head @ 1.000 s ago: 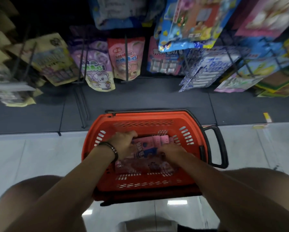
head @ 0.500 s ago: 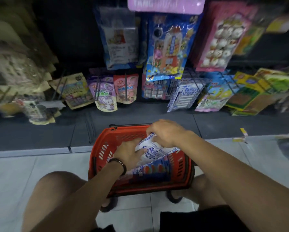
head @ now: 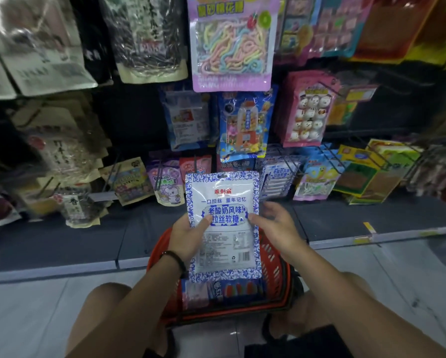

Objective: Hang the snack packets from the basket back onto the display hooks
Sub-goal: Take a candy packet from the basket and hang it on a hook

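A white snack packet with a blue patterned border (head: 223, 244) is held upright above the orange basket (head: 273, 254), its hang hole at the top. My left hand (head: 188, 235) grips its left edge, thumb on the front. My right hand (head: 271, 223) touches the right edge with the thumb, the other fingers spread. More packets (head: 222, 290) lie in the basket below. Matching blue-and-white packets (head: 278, 177) hang on a low hook just behind and to the right.
The display wall is full of hanging packets: a pastel one (head: 231, 42) at top, a blue one (head: 244, 125) and a pink one (head: 306, 109) in the middle row. Wire hooks (head: 333, 91) stick out towards me. My knees flank the basket on the pale floor (head: 36, 306).
Both hands lifted the white packet out of the basket and turned it upright facing me. My view tilted up from the basket to the display wall.
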Demonstrator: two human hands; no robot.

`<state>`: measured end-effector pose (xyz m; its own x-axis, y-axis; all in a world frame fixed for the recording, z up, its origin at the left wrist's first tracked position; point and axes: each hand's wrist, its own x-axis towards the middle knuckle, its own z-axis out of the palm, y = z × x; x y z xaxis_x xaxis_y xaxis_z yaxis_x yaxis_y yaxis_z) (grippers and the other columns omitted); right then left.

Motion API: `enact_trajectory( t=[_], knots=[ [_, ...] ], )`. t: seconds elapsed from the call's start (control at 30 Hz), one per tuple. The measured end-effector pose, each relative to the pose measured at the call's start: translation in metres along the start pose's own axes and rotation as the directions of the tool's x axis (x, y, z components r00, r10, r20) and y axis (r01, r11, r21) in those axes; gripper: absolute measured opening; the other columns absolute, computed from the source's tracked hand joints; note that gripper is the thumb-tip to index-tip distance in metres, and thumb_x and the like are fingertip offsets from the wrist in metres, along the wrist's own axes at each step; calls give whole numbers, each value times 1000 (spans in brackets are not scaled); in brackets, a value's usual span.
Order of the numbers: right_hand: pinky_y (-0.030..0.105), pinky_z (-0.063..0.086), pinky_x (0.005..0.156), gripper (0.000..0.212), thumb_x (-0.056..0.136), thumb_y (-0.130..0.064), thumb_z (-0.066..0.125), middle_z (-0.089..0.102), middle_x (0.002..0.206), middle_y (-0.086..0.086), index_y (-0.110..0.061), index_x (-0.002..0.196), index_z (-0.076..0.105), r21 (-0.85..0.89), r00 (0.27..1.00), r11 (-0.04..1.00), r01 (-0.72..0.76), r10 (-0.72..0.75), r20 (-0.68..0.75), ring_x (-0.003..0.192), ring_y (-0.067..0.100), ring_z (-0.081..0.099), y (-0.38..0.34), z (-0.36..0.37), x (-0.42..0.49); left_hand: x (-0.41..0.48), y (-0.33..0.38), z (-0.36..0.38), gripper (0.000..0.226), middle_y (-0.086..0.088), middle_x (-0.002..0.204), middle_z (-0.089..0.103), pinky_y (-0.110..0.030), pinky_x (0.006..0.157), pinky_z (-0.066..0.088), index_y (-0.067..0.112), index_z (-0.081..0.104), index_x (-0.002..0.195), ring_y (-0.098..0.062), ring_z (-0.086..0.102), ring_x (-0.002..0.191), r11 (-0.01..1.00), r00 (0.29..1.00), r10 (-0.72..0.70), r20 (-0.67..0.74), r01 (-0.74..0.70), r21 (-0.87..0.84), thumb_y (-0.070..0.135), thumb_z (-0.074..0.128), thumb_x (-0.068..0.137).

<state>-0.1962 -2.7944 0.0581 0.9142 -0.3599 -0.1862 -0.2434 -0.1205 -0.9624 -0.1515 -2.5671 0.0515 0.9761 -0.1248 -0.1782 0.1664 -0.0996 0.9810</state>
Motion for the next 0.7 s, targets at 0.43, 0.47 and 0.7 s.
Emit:
enact_trajectory(
  t=[0.43,0.47,0.7],
  knots=[
    [50,64,91,13,98,-3,72,83,105,6,-6,111,75,192,986,967,167,-169,-4,102,30,79,-23,8,-14,-6,34,10,51,0,117,63,-37,86,59,21,51,124,-20,67,103,976,958,143,-247,-94,198,37,84,89],
    [53,64,90,9,97,-7,74,82,101,6,-9,106,75,138,980,970,201,-198,-33,99,28,79,-26,11,-14,-7,33,13,58,-2,121,60,-43,90,59,24,50,124,-22,65,104,959,942,186,-278,-112,261,43,86,84],
    [38,55,63,24,98,-10,67,73,75,-5,-26,81,70,-125,914,906,405,-406,14,70,9,67,-40,38,-30,-17,46,49,66,9,128,63,-35,97,58,32,56,126,-10,65,116,991,986,137,-99,-135,23,52,92,74]
  ],
)
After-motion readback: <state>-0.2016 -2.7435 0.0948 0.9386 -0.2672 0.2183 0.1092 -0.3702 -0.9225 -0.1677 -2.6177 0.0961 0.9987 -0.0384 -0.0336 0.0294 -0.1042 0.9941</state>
